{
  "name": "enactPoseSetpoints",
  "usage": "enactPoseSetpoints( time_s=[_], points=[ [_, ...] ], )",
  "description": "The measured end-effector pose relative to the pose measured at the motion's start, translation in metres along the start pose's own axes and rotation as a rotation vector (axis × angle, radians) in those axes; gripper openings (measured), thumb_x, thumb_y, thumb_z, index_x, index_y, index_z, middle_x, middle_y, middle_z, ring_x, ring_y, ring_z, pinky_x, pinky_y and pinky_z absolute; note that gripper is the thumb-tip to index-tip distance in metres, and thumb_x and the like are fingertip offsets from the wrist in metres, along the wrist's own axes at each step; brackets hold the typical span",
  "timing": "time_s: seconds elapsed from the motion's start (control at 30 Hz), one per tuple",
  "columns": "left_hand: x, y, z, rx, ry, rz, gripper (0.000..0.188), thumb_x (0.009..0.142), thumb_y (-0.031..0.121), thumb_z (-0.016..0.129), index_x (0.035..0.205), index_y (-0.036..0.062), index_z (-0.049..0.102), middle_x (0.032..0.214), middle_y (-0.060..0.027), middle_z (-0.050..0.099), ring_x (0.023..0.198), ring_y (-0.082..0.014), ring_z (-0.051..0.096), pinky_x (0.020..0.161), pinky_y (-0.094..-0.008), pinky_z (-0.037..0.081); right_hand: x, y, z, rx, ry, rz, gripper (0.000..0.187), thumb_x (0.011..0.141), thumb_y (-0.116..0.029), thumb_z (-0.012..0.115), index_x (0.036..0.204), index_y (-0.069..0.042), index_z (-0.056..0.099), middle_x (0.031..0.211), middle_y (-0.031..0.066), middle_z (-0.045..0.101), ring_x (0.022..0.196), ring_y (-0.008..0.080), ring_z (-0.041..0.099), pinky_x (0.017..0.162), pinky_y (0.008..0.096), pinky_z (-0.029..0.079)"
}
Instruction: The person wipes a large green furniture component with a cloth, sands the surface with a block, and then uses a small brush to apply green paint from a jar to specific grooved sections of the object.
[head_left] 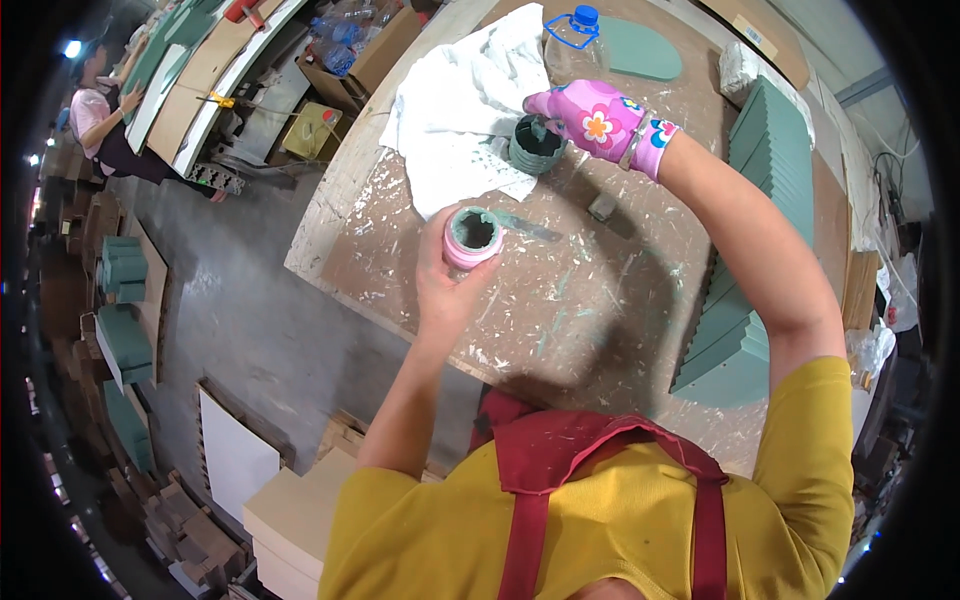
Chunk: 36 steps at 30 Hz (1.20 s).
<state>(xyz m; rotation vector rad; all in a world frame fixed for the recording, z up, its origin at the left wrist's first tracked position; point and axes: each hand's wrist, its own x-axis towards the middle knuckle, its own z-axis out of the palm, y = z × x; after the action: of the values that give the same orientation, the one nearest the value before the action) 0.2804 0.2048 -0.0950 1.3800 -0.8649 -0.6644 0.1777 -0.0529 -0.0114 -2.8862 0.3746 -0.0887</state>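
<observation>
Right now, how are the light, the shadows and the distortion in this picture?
Head view: dark corners, bent edges near the rim; a soft shadow falls on the table; a lamp glares at upper left; the towel looks almost washed out; the pink jar is dark inside.

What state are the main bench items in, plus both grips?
Pink round jar: open, rim smeared green
Bare left grip: closed around the jar
Dark green ribbed round container: open
Right grip in pink floral glove: at the container's rim, hold unclear
Clear plastic bottle with blue cap: capped, upright
White cloth: crumpled, green-smudged
Flat green rounded board: lying flat
Stepped green boards: stacked
</observation>
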Motion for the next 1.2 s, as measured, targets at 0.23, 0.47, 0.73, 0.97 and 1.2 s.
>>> enactPoseSetpoints(
  time_s=[0.23,0.47,0.73,0.97,1.2],
  points=[
    [0.008,-0.002,0.002,0.081,-0.019,0.027,0.063,0.076,-0.008,0.069,0.131,0.0023,0.041,0.122,-0.0093,0.051,0.111,-0.0167,0.054,0.095,-0.0299,0.046,-0.007,0.009,-0.009,-0.070,-0.015,-0.035,0.017,0.087,-0.011,0.055,0.102,-0.006,0.062,0.076,0.0178,0.063,0.072,0.0353,0.063,0.061,0.0406,0.049],
    [0.033,0.022,0.004,0.324,-0.066,0.037,0.060,0.075,0.003,0.072,0.127,0.0009,0.044,0.117,-0.0105,0.055,0.110,-0.0179,0.054,0.094,-0.0318,0.043,-0.005,0.002,0.000,0.006,-0.023,0.159,0.018,0.088,-0.023,0.058,0.095,-0.009,0.065,0.076,0.0169,0.064,0.073,0.0354,0.064,0.062,0.0392,0.050],
    [0.073,0.026,0.009,0.596,-0.064,0.139,0.060,0.070,0.013,0.079,0.122,0.0007,0.050,0.111,-0.0139,0.060,0.106,-0.0251,0.058,0.091,-0.0341,0.045,-0.014,0.014,-0.007,0.677,-0.021,0.640,0.019,0.088,-0.018,0.056,0.083,0.000,0.062,0.060,0.0075,0.062,0.046,0.0145,0.058,0.042,0.0287,0.043],
    [0.092,0.036,0.013,0.870,-0.083,0.290,0.061,0.067,0.022,0.082,0.118,0.0013,0.055,0.109,-0.0155,0.062,0.100,-0.0322,0.057,0.087,-0.0393,0.045,-0.036,0.038,-0.011,0.980,0.032,0.795,0.020,0.086,-0.019,0.055,0.078,-0.003,0.064,0.056,0.0046,0.060,0.040,0.0119,0.052,0.038,0.0280,0.038],
    [0.102,0.043,0.025,0.959,-0.113,0.222,0.063,0.067,0.031,0.081,0.117,0.0032,0.055,0.106,-0.0130,0.061,0.101,-0.0326,0.054,0.085,-0.0418,0.044,-0.044,0.031,-0.043,0.970,0.059,0.711,0.020,0.089,-0.020,0.056,0.084,-0.002,0.064,0.059,0.0053,0.062,0.043,0.0110,0.055,0.040,0.0270,0.041]
  ],
)
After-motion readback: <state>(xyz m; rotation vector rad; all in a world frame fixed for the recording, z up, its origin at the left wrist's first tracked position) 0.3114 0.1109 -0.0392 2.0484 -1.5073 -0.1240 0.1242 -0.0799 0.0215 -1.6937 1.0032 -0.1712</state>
